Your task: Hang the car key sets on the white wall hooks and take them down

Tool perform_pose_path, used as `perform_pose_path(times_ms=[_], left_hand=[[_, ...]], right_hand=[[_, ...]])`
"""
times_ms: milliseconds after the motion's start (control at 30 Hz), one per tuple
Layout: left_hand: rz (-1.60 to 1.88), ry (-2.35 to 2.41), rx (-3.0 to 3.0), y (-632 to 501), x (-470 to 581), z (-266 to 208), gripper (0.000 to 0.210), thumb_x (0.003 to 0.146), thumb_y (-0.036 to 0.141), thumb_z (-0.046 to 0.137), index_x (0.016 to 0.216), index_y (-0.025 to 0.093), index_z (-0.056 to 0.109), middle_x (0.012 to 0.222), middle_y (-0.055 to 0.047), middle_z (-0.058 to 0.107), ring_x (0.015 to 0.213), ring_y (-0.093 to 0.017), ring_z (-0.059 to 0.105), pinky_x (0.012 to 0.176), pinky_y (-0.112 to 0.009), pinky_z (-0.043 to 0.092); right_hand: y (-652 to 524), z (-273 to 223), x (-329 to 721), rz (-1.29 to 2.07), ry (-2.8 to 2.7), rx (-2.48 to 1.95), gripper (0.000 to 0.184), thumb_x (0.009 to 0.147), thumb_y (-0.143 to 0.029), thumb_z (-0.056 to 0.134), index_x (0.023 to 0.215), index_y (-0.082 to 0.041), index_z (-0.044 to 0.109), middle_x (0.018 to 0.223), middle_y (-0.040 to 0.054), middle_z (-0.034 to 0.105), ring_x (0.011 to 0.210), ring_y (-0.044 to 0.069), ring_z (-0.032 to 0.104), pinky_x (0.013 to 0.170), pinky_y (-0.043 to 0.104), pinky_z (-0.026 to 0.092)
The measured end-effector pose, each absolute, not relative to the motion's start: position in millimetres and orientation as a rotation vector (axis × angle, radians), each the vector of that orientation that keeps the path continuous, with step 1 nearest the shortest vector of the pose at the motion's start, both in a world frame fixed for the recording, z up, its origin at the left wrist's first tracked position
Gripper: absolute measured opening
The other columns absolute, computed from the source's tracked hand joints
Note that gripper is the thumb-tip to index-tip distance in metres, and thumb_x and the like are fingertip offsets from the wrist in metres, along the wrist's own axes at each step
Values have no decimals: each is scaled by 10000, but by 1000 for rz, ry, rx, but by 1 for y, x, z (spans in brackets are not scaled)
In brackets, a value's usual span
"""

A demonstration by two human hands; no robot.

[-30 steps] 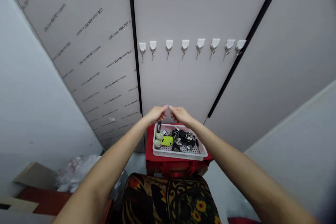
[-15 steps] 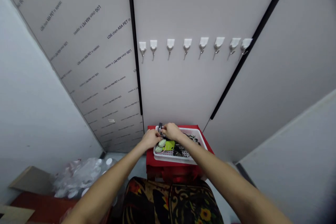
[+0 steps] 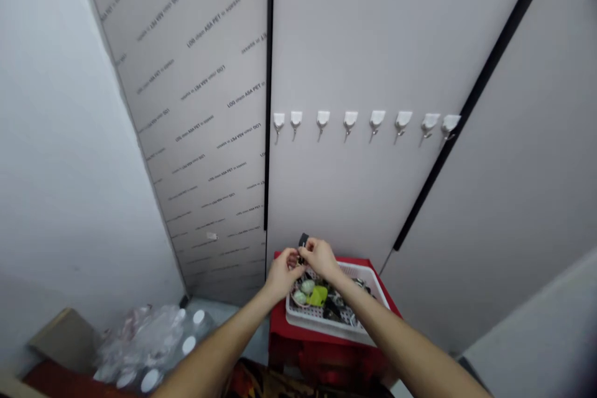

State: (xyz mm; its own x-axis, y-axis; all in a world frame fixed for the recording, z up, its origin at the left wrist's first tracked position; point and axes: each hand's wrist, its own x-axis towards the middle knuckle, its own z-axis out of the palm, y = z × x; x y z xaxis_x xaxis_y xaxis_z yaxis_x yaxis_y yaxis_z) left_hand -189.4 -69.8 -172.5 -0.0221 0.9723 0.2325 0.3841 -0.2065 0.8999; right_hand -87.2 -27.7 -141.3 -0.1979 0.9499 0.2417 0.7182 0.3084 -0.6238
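Over the back left corner of a white plastic basket (image 3: 321, 326), my two hands meet. My right hand (image 3: 321, 256) pinches a short black strap (image 3: 303, 240) with small pale marks on it; the strap's end sticks up above the fingers. Beside it, my left hand (image 3: 282, 275) has bent fingers and thumb closing at the strap's lower end, where a small dark item is too blurred to name. Below the hands lie pale green egg-shaped pieces (image 3: 303, 291) and a bright yellow-green piece (image 3: 318, 296), among dark and metallic small items (image 3: 333, 309).
The basket rests on a red-covered stand (image 3: 298, 348) against a panel (image 3: 336, 199). A row of several white hooks (image 3: 351, 119) is stuck on that panel. At lower left are bagged clear bottles with white caps (image 3: 189, 344) and a brown board (image 3: 65, 339).
The view has tilted up and shifted left, so hooks and basket appear lower and further right. Both hands have lifted slightly from the basket, with the black strap still in the right fingers.
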Motion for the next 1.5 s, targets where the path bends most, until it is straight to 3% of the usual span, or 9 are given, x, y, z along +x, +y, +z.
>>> perform_pose_path(times_ms=[167,267,400,600,833,1067,1500], left_hand=[[1484,1136,1470,-72,-172,-141,185,612,143,453,797,142,471,773,-35,558,705,-96,497,622,-181,377],[1574,1055,1372,-63,-174,-108,172,612,162,455,780,128,479,692,-31,563,627,-90,500,559,-178,374],[1719,1005,1202,-43,-192,-57,182,591,164,474,767,116,470,546,8,525,486,-56,459,477,-164,345],[1819,948,1097,-7,-221,-3,176,559,172,512,720,104,490,483,34,485,425,-34,424,457,-162,331],[1840,1048,1137,24,-236,10,145,568,179,499,696,115,480,456,46,453,407,-37,402,390,-150,278],[1693,1175,1249,39,-241,-12,75,568,158,483,629,114,482,413,52,429,379,-36,375,392,-157,275],[1856,1131,1343,33,-244,4,170,581,131,464,746,117,506,432,60,449,357,-22,341,399,-152,290]], right_hand=[[-38,-94,-89,409,-1878,-1290,174,582,-291,401,460,-167,388,408,-28,424,404,69,364,413,180,271],[-36,-58,-98,323,-1850,-1148,169,585,-293,408,471,-170,384,411,-35,399,407,69,350,419,183,274],[-22,-5,-119,271,-1819,-980,114,594,-273,412,563,-165,431,486,-24,457,445,73,393,461,188,307],[15,45,-159,113,-1722,-967,118,575,-277,448,564,-159,451,532,-13,485,493,79,423,507,198,327],[46,60,-180,33,-1722,-1045,125,575,-281,458,536,-162,454,512,-18,478,465,74,398,492,206,324],[54,41,-180,25,-1800,-1206,132,565,-267,477,498,-158,449,454,-19,437,436,75,374,469,214,305],[39,53,-184,0,-1718,-884,133,587,-286,457,572,-155,477,541,-9,492,504,78,414,528,205,331]])
